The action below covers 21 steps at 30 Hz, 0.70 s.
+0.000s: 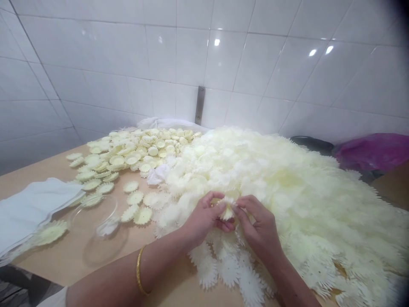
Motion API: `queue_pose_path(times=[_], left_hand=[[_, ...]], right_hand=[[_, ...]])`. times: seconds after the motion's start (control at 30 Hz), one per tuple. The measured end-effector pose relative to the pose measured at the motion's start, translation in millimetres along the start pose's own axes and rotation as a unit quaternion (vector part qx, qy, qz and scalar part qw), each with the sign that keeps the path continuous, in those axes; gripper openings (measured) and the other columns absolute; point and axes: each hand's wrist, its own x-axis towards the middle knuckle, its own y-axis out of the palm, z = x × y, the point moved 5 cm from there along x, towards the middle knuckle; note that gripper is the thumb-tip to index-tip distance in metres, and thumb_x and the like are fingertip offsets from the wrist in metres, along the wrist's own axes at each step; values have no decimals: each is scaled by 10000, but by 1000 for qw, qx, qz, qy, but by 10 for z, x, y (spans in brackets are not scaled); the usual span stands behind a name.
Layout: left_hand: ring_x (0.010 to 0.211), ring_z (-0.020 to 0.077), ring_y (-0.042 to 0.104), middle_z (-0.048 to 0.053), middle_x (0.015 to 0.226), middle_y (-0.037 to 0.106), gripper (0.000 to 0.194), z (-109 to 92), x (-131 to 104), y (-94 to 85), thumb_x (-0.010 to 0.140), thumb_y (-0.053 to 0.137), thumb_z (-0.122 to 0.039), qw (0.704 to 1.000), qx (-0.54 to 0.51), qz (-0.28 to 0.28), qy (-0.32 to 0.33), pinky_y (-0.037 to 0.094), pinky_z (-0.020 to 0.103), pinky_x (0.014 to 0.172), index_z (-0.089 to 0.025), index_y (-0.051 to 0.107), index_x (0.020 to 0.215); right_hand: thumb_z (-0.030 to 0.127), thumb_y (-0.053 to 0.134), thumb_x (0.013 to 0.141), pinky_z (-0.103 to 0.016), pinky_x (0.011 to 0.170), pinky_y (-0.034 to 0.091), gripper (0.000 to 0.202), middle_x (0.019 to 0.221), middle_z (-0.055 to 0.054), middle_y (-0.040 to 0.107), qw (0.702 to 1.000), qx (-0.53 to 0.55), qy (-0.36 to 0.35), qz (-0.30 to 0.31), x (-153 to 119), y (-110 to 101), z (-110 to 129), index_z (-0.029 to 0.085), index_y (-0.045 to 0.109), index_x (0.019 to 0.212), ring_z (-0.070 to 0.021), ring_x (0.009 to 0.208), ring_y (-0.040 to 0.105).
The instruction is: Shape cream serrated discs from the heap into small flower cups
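Observation:
Near the middle of the table, my left hand (204, 217) and my right hand (259, 226) meet at a small cream flower piece (227, 208). The left fingers wrap round its left side, and a gold bangle circles that forearm. My right thumb and forefinger pinch its right edge. Beneath both hands lie loose white petal pieces (230, 266) with toothed edges. A large heap of pale yellow petal pieces (287, 183) spreads behind them and to the right.
Small round scalloped pieces (132, 158) are piled at the back left. White sheets (35, 209) lie at the left, beside a clear ring (111, 213) and a white scrap (108, 227). A purple bag (372, 150) sits at the right, below the tiled wall (159, 51).

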Motion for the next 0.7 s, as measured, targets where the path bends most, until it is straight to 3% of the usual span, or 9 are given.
queue_pose_path(times=[0.07,0.23,0.5,0.6,0.7], left_hand=[[496,139,598,23,621,591,303,1,-2,-2,751,570,-281,1000,5,-7,-5,469,248,514,-170,437,999],[518,125,606,33,680,582,169,5,-4,37,735,580,-271,1000,-9,15,-15,473,226,518,-138,489,787],[524,107,586,13,655,558,236,7,-13,78,727,602,-339,997,-53,48,-22,486,237,541,-131,492,713],[521,93,561,17,622,554,280,-8,-25,92,739,583,-386,997,-52,58,-17,479,226,535,-122,500,691],[494,69,534,16,615,553,222,-26,-25,82,737,602,-310,997,-54,56,-8,466,204,521,-103,531,695]], right_hand=[[156,468,827,-269,625,398,115,741,-28,517,1000,-11,-3,-11,-6,-5,12,182,543,745,-152,702,501],[165,469,817,-260,586,361,156,654,-2,475,999,-45,-1,-17,-8,-6,39,182,474,663,-140,637,465],[201,470,803,-253,558,340,207,606,14,428,997,-65,29,3,-28,27,38,194,378,617,-129,584,429],[184,473,793,-264,578,344,206,600,14,435,997,-66,23,19,-30,54,53,194,377,611,-133,592,431],[178,506,771,-275,606,362,153,635,8,465,997,-43,18,63,-18,81,59,190,424,642,-140,627,453]])
